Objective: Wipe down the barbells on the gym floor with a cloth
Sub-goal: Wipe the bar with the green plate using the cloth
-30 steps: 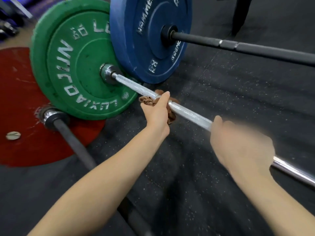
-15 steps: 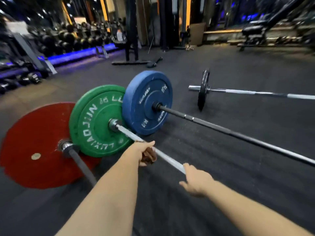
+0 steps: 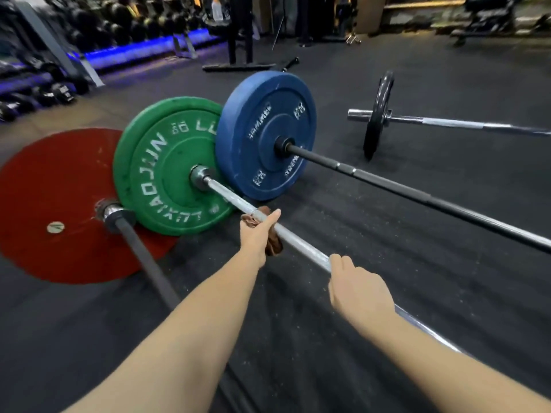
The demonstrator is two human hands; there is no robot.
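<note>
A silver barbell (image 3: 301,244) with a green plate (image 3: 161,174) lies on the black gym floor. My left hand (image 3: 257,235) grips a brown cloth (image 3: 272,244) wrapped around this bar, a short way from the green plate. My right hand (image 3: 359,289) rests on the same bar nearer to me, fingers curled over it. A black barbell (image 3: 387,186) with a blue plate (image 3: 265,135) lies just beyond. A dark barbell (image 3: 146,257) with a red plate (image 3: 44,189) lies to the left.
Another barbell (image 3: 453,123) with a small black plate (image 3: 377,114) lies at the far right. A dumbbell rack (image 3: 89,28) with blue lighting lines the back left. Rack uprights (image 3: 238,31) and a bench (image 3: 492,13) stand at the back. Open black floor lies to the right.
The camera view has dropped slightly and come closer to the plates. My left hand with the cloth has slid a little along the silver bar; my right hand stays on the bar.
</note>
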